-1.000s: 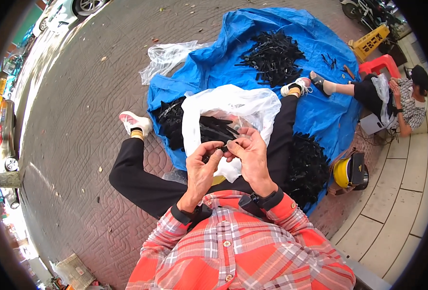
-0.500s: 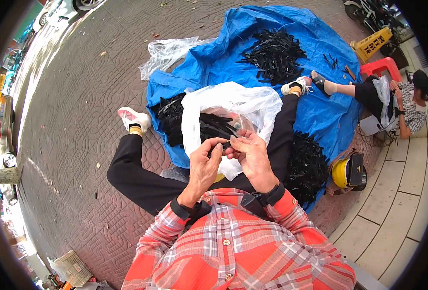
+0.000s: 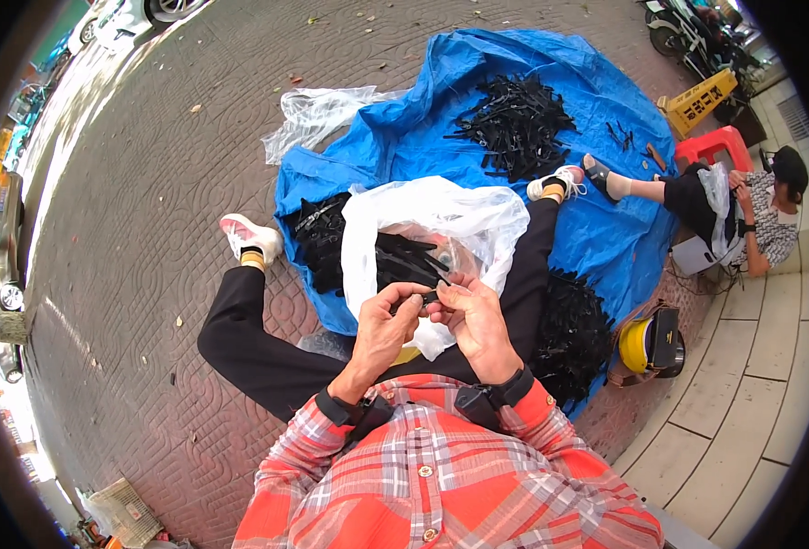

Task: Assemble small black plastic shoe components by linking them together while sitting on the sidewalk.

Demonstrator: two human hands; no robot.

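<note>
Both hands have edged slightly rightward over the white plastic bag. The left hand and right hand pinch one small black piece between fingertips.

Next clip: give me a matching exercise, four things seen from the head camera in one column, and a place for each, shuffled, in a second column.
Things:
1. small black plastic piece
2. white plastic bag
3. loose heap of black plastic strips
4. yellow hard hat

Places:
A. far part of the blue tarp
B. pinched between the left hand and right hand
C. at the tarp's right edge
D. between the seated person's legs

Pairs: 1-B, 2-D, 3-A, 4-C
</note>
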